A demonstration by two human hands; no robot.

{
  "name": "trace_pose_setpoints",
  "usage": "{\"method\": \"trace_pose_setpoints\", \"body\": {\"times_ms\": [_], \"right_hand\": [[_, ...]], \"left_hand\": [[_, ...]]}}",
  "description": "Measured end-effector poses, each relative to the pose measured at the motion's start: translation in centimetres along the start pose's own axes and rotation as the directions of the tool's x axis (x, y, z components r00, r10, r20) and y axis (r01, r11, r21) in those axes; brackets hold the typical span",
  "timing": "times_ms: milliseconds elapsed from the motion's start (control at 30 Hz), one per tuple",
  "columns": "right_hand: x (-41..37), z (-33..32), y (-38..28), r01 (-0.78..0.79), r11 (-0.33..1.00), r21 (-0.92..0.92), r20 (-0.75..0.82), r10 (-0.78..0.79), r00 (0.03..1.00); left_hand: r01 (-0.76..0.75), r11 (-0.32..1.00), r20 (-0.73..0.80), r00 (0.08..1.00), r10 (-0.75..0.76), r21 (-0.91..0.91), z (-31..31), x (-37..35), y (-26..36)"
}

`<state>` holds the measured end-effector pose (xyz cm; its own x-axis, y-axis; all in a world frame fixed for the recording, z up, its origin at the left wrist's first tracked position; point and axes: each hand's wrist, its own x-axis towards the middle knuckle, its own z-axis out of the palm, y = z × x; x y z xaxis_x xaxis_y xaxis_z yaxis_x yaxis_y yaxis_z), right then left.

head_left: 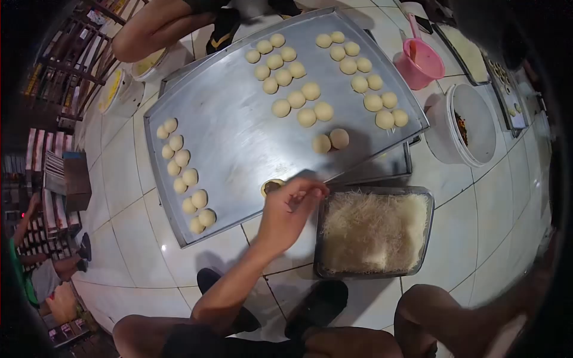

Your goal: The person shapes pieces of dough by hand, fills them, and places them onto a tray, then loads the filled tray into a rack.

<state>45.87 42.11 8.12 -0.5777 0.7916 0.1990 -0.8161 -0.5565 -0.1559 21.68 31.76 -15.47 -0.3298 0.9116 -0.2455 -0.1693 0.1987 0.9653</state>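
Observation:
My left hand (292, 206) reaches over the near edge of a large metal tray (221, 143). Its fingers are curled and pinched together, and whatever may be between them is hidden. Right beside the hand, on the tray, lies a flattened round of dough (263, 190) with dark filling (272, 187) on it, partly covered by the fingers. Just past the hand is a pair of dough balls (330, 141). More round pale dough balls (190, 177) are lined up in groups across the tray. My right hand is out of view.
To the right of my hand, a dark rectangular tub (428, 238) holds a pale mass with fine strands. A white bucket (441, 128) and pink dipper (421, 62) stand beyond it. Another person's bent leg (161, 30) is across the tray; another knee (427, 310) is at lower right.

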Motion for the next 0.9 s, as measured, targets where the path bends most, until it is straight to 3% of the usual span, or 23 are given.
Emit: {"method": "trace_pose_setpoints", "body": {"times_ms": [33, 100, 133, 167, 200, 233, 267, 333, 367, 500, 567, 600, 667, 767, 833, 900], "right_hand": [[0.7, -3.6, 1.0, 0.173, 0.979, -0.112, -0.085, -0.183, 0.979], [3.4, -11.9, 3.2, 0.46, 0.812, -0.361, -0.177, -0.543, 0.821], [7.1, -15.2, 5.0, 0.381, 0.623, -0.683, 0.092, -0.443, 0.892], [9.8, -18.3, 6.6, 0.218, 0.016, -0.976, 0.198, -0.359, 0.912], [11.7, -20.4, 7.0, 0.018, 0.143, -0.99, -0.007, -0.173, 0.985], [13.7, -22.9, 7.7, -0.203, 0.222, -0.954, -0.199, 0.041, 0.979], [16.2, -26.6, 9.7, -0.229, 0.089, -0.969, -0.213, 0.159, 0.964], [17.9, -30.6, 12.1, -0.053, -0.328, -0.943, -0.14, 0.248, 0.958], [18.8, -31.1, 12.7, -0.046, -0.33, -0.943, -0.137, 0.259, 0.956], [21.8, -32.9, 13.6, 0.178, -0.646, -0.742, -0.158, 0.428, 0.89], [22.5, -33.6, 15.1, 0.195, -0.646, -0.738, -0.17, 0.458, 0.873], [22.4, -33.8, 16.7, 0.214, -0.645, -0.733, -0.184, 0.491, 0.852], [22.7, -34.0, 18.6, 0.265, -0.623, -0.736, -0.186, 0.562, 0.806], [22.2, -29.5, 17.6, 0.198, -0.581, -0.789, -0.271, 0.62, 0.736], [20.0, -27.2, 18.3, 0.117, -0.37, -0.922, -0.111, 0.541, 0.834], [18.3, -25.9, 20.5, 0.096, -0.246, -0.965, -0.063, 0.566, 0.822]], "left_hand": [[-0.002, 1.0, -0.052, 0.999, 0.004, 0.025, -0.6, 0.5, -0.2], [-0.009, 0.999, -0.108, 0.994, 0.013, 0.039, -2.1, 1.7, -0.2], [-0.046, 0.986, -0.166, 0.983, 0.073, 0.162, -2.8, 2.5, 0.2], [-0.067, 0.954, -0.212, 0.968, 0.134, 0.293, -3.6, 3.2, 0.7], [-0.077, 0.927, -0.256, 0.95, 0.181, 0.368, -4.2, 4.4, 0.8], [-0.08, 0.894, -0.297, 0.927, 0.229, 0.441, -5.0, 5.9, 0.8], [-0.083, 0.897, -0.304, 0.924, 0.233, 0.434, -6.0, 7.6, 0.3], [-0.166, 0.676, -0.195, 0.884, 0.425, 0.718, -8.1, 10.5, -1.1], [-0.162, 0.68, -0.206, 0.881, 0.426, 0.716, -8.7, 11.4, -1.4], [-0.091, 0.681, -0.16, 0.942, 0.295, 0.726, -8.1, 14.4, -2.5], [-0.197, 0.595, -0.083, 0.908, 0.411, 0.779, -8.2, 15.1, -3.2], [-0.179, 0.604, -0.105, 0.908, 0.405, 0.777, -9.2, 15.1, -4.1], [-0.324, 0.561, -0.038, 0.843, 0.537, 0.761, -10.5, 15.3, -5.3], [-0.329, 0.638, -0.089, 0.842, 0.532, 0.696, -10.8, 13.0, -2.7], [-0.358, 0.702, -0.117, 0.839, 0.531, 0.616, -11.7, 10.9, -0.7], [-0.291, 0.722, -0.162, 0.858, 0.487, 0.627, -12.9, 8.3, -0.1]]}}
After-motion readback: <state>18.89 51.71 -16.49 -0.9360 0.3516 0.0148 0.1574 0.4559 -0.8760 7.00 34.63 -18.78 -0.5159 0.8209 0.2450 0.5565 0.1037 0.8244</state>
